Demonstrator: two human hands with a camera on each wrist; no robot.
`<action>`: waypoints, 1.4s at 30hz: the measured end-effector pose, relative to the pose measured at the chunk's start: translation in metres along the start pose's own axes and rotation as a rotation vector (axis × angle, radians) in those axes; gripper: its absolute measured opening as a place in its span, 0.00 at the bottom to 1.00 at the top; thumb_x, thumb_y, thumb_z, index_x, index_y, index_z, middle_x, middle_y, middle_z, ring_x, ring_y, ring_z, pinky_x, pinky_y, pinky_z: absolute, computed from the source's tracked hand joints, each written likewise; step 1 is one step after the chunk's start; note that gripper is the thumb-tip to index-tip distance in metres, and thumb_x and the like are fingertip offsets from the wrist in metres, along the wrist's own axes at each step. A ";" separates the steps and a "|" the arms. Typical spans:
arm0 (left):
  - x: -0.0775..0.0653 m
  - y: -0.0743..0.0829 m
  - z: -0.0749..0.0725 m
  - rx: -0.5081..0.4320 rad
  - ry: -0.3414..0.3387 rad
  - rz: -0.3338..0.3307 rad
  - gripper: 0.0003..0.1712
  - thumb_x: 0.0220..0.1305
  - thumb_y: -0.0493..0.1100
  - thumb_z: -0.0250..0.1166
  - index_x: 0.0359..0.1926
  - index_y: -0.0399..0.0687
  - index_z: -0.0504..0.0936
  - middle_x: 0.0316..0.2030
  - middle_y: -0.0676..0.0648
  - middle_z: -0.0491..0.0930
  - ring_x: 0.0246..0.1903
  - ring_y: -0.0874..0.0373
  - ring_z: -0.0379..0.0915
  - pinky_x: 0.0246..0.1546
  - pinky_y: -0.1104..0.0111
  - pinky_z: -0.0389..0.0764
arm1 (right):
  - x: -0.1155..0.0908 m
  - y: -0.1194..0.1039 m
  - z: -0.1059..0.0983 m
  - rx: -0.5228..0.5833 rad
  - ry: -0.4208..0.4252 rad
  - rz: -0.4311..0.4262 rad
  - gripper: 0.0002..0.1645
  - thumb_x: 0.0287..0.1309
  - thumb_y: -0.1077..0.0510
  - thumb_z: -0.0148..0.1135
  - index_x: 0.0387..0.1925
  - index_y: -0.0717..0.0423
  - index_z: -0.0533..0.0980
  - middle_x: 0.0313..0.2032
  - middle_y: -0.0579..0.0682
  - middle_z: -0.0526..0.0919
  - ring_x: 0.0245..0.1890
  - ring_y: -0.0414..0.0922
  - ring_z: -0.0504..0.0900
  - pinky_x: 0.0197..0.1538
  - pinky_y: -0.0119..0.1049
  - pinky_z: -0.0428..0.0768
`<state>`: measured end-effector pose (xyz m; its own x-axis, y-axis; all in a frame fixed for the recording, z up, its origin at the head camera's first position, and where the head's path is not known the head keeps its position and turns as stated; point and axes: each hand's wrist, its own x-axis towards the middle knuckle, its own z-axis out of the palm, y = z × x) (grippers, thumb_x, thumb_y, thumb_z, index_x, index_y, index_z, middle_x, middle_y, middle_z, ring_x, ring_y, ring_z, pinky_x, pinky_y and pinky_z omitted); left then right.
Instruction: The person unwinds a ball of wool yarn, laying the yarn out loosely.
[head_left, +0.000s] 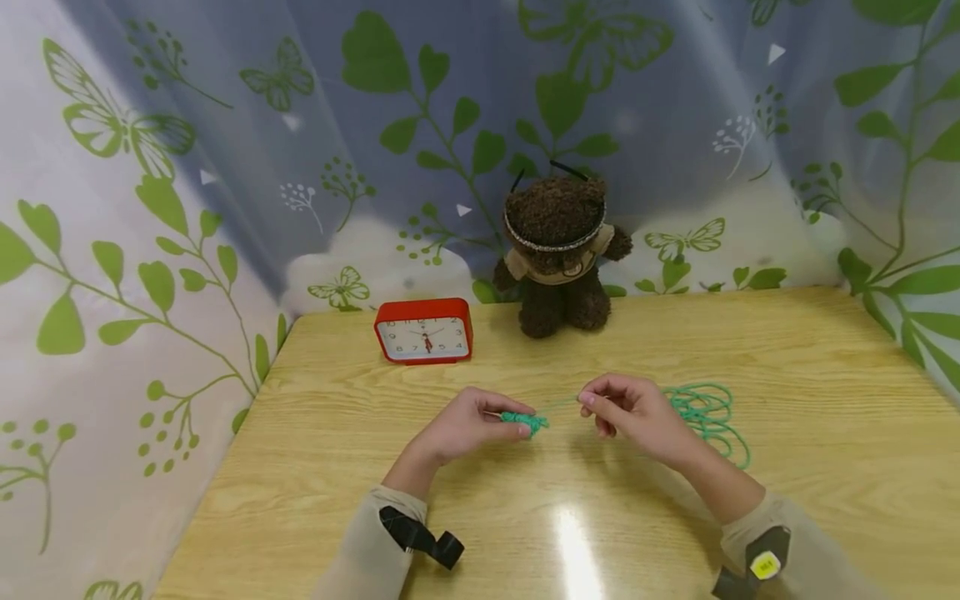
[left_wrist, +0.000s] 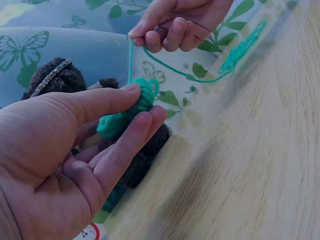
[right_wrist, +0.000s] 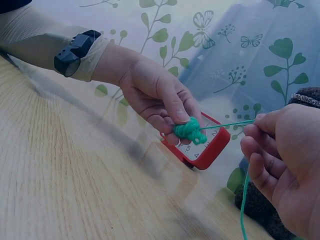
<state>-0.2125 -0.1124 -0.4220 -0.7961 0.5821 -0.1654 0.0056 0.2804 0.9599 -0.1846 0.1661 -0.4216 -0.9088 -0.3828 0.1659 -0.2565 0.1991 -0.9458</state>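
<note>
A small wound bundle of green yarn [head_left: 522, 422] is pinched between the thumb and fingers of my left hand [head_left: 480, 427]. In the left wrist view the bundle [left_wrist: 131, 107] shows its wraps, with a small loop at the top. Between thumb and forefinger, my right hand [head_left: 630, 412] pinches the strand [right_wrist: 227, 124], which runs taut from the bundle. Past the right fingers the strand hangs down and leads to a loose pile of green yarn [head_left: 705, 408] on the table. The left hand's palm is partly turned up in its wrist view.
A red alarm clock [head_left: 423, 332] stands behind the left hand on the wooden table [head_left: 337, 500]. Farther back, a brown plush toy [head_left: 558, 250] with a headband sits against the leaf-patterned curtain [head_left: 450, 125].
</note>
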 end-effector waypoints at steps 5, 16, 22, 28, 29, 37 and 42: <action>0.000 0.001 0.001 0.002 0.038 -0.004 0.16 0.64 0.42 0.70 0.52 0.43 0.87 0.43 0.43 0.87 0.41 0.53 0.87 0.45 0.63 0.88 | -0.001 -0.005 0.002 0.003 -0.019 -0.024 0.12 0.73 0.58 0.55 0.40 0.63 0.79 0.28 0.45 0.81 0.22 0.42 0.77 0.24 0.39 0.80; 0.003 -0.002 0.001 -0.034 0.183 -0.024 0.13 0.63 0.43 0.71 0.48 0.44 0.88 0.40 0.44 0.87 0.42 0.49 0.87 0.45 0.62 0.88 | -0.003 -0.013 0.001 0.075 -0.056 -0.146 0.09 0.74 0.63 0.51 0.40 0.61 0.77 0.27 0.46 0.78 0.20 0.45 0.74 0.22 0.42 0.77; 0.002 -0.001 0.000 -0.114 0.246 -0.026 0.13 0.66 0.38 0.68 0.49 0.37 0.85 0.41 0.41 0.84 0.44 0.43 0.86 0.48 0.57 0.88 | -0.003 -0.014 -0.004 0.120 -0.061 -0.218 0.10 0.73 0.68 0.49 0.39 0.57 0.77 0.26 0.48 0.76 0.20 0.45 0.73 0.21 0.43 0.74; 0.002 -0.001 -0.003 -0.240 0.188 0.025 0.19 0.69 0.34 0.63 0.60 0.35 0.80 0.52 0.35 0.80 0.46 0.49 0.86 0.57 0.51 0.82 | -0.002 -0.014 -0.013 0.122 -0.070 -0.223 0.11 0.73 0.68 0.49 0.39 0.57 0.77 0.27 0.48 0.76 0.20 0.46 0.72 0.22 0.43 0.75; 0.002 -0.001 -0.004 -0.253 0.175 0.031 0.19 0.69 0.35 0.63 0.59 0.35 0.80 0.54 0.35 0.80 0.46 0.50 0.87 0.59 0.52 0.81 | -0.002 -0.014 -0.014 0.119 -0.068 -0.224 0.10 0.73 0.68 0.49 0.39 0.58 0.77 0.26 0.48 0.76 0.20 0.47 0.72 0.22 0.42 0.75; 0.001 0.001 -0.009 -0.431 0.173 0.034 0.18 0.71 0.36 0.62 0.59 0.37 0.79 0.61 0.36 0.75 0.50 0.58 0.84 0.63 0.66 0.78 | -0.003 -0.012 -0.026 0.068 -0.056 -0.193 0.09 0.74 0.67 0.49 0.40 0.64 0.76 0.26 0.50 0.74 0.21 0.50 0.70 0.21 0.43 0.70; 0.002 0.004 -0.009 -0.605 0.213 0.055 0.22 0.71 0.35 0.61 0.63 0.34 0.74 0.54 0.44 0.80 0.48 0.60 0.84 0.60 0.70 0.80 | -0.004 -0.010 -0.034 -0.012 -0.090 -0.095 0.12 0.74 0.63 0.51 0.41 0.71 0.75 0.28 0.47 0.76 0.22 0.49 0.70 0.22 0.43 0.72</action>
<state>-0.2200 -0.1171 -0.4164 -0.9077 0.4012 -0.1229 -0.2422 -0.2618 0.9342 -0.1895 0.1965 -0.4028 -0.8472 -0.4796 0.2286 -0.3445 0.1684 -0.9235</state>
